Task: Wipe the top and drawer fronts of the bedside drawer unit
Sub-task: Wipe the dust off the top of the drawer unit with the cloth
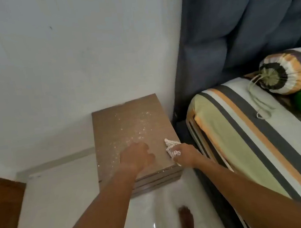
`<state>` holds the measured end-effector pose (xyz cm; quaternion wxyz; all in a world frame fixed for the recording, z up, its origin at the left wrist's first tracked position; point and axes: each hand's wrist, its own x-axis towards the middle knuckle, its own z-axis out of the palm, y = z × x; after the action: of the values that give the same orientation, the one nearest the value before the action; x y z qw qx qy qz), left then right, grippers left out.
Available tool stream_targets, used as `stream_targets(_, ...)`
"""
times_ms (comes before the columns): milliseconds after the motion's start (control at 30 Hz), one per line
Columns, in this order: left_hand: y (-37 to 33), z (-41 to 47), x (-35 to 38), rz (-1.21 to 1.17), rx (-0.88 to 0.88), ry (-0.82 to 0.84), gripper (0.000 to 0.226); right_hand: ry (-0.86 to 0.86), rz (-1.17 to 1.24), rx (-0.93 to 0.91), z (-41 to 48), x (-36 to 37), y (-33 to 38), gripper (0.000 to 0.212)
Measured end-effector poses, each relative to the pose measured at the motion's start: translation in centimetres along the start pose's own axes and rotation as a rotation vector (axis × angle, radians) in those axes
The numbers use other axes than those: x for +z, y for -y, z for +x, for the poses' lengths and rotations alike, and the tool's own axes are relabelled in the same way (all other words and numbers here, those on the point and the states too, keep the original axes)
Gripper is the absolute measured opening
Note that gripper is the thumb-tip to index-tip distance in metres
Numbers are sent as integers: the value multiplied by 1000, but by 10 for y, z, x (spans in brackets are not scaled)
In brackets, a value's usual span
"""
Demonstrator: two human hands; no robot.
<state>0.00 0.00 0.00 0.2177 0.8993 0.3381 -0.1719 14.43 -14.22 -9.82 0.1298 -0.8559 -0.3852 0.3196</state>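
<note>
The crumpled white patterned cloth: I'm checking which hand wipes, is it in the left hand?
No, the crumpled white patterned cloth is gripped by the right hand; the left hand holds nothing.

Both arms stretched forward and down
Left hand [136,157] loosely curled, palm down; right hand [184,155] fingers [176,153] closed in a grip.

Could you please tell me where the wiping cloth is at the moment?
The cloth is bunched in the right hand, at the near right corner of the drawer unit top, beside the bed.
</note>
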Motion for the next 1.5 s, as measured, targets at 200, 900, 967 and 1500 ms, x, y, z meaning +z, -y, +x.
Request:
stream_targets(200,-3,123,99,60,-35,56,62,72,-184,-3,92,60,-76,70)
stream_targets(900,52,338,103,-154,-332,48,96,-427,33,-414,471,-67,-10,47)
stream_targets(967,54,338,105,-162,-336,54,97,-334,-188,-462,495,-57,-16,48)
stream_targets(1500,61,342,107,-47,-300,69,94,-268,-262,-553,421,11,-61,46)
